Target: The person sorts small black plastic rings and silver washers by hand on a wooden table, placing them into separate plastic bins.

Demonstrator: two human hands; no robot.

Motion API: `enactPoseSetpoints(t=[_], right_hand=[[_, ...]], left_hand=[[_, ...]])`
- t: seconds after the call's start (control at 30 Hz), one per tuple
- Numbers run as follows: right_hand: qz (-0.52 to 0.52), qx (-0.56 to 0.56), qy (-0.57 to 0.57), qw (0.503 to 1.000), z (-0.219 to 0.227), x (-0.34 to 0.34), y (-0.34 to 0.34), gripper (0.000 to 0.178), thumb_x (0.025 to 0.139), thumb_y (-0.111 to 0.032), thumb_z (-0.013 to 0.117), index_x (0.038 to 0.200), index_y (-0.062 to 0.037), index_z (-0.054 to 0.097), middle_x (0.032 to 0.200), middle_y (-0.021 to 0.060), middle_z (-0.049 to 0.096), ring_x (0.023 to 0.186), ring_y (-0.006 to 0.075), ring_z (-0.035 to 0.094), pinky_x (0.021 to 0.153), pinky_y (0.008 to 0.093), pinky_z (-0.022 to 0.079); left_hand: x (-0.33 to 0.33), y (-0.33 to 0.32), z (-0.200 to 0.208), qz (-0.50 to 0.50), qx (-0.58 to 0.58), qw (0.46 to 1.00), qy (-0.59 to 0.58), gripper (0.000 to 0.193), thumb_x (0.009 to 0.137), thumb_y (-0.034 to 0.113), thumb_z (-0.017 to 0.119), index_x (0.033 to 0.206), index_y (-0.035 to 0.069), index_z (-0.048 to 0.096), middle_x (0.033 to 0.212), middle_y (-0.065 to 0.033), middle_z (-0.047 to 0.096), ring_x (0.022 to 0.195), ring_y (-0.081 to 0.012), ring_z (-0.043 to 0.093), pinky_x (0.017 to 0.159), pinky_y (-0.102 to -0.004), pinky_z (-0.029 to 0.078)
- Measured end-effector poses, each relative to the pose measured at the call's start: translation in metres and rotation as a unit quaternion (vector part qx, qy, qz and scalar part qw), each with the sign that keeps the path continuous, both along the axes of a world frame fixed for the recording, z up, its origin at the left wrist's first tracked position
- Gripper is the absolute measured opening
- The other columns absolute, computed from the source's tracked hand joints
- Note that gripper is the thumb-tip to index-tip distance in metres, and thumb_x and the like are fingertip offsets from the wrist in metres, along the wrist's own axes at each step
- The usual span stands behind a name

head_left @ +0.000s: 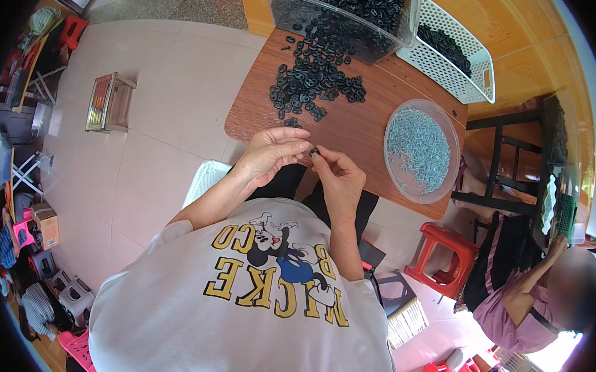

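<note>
Over the table's near edge, my right hand (341,180) pinches a small black plastic piece (314,151) between thumb and forefinger. Just left of it, my left hand (272,156) has its thumb and forefinger pressed together, their tips by the piece. Whatever they hold is too small to make out. Beyond my hands, a loose pile of black oval plastic pieces with holes (314,76) is spread on the brown wooden table (374,146). To the right stands a round clear tub (388,165) of small silvery screws (418,148).
At the table's back are a clear bin (379,50) heaped with black pieces and a white perforated basket (475,87) holding more. A red stool (466,252) and a seated person (524,302) are at right. A metal-framed stool (110,102) stands at left.
</note>
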State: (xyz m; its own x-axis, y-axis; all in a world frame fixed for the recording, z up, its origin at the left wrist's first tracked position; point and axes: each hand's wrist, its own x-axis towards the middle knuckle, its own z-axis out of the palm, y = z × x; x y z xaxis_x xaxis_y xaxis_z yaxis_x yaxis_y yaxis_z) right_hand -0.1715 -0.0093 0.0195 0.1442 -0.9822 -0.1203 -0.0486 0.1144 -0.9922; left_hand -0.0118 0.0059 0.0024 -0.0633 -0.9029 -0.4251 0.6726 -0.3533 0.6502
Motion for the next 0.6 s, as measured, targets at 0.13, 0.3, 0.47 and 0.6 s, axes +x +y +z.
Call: enactPoseSetpoints(t=[0.13,0.3,0.47,0.6], right_hand=[[0.005,0.01,0.011,1.0,0.0021,0.0006,0.0012,0.016,0.081,0.0,0.065,0.097,0.0026,0.068,0.081,0.0045,0.066,0.068,0.0075,0.059,0.063,0.0187,0.047],[0.007,0.014,0.02,1.0,-0.0008,-0.0009,0.0023,0.017,0.08,-0.004,0.068,0.096,0.0008,0.069,0.083,0.0051,0.066,0.068,0.0076,0.06,0.062,0.0199,0.048],[-0.003,-0.002,0.029,1.0,-0.0004,0.0011,0.0059,0.016,0.079,-0.005,0.068,0.094,0.0012,0.069,0.078,0.0064,0.066,0.066,0.0076,0.059,0.06,0.0202,0.047],[-0.005,-0.048,0.067,0.997,-0.0037,0.0055,0.0067,0.016,0.079,-0.004,0.068,0.094,0.0017,0.069,0.079,0.0068,0.066,0.065,0.0075,0.059,0.059,0.0201,0.046]], left_hand=[[-0.0008,0.0012,0.0021,0.014,0.01,1.0,-0.004,0.027,0.083,0.002,0.065,0.109,-0.003,0.058,0.095,-0.0128,0.065,0.081,-0.015,0.064,0.071,-0.0249,0.053],[-0.0008,0.0033,-0.0005,0.006,0.001,1.0,-0.017,0.027,0.083,0.002,0.065,0.109,-0.004,0.058,0.096,-0.0131,0.066,0.083,-0.0161,0.064,0.072,-0.0257,0.053],[-0.0051,0.0074,0.0022,0.002,-0.05,0.994,-0.096,0.028,0.082,0.002,0.065,0.108,-0.005,0.058,0.094,-0.0137,0.066,0.081,-0.0167,0.064,0.072,-0.0263,0.052],[-0.0051,0.0063,-0.0036,0.001,-0.064,0.992,-0.111,0.027,0.083,0.002,0.065,0.108,-0.005,0.059,0.094,-0.0133,0.066,0.081,-0.016,0.064,0.073,-0.0257,0.052]])
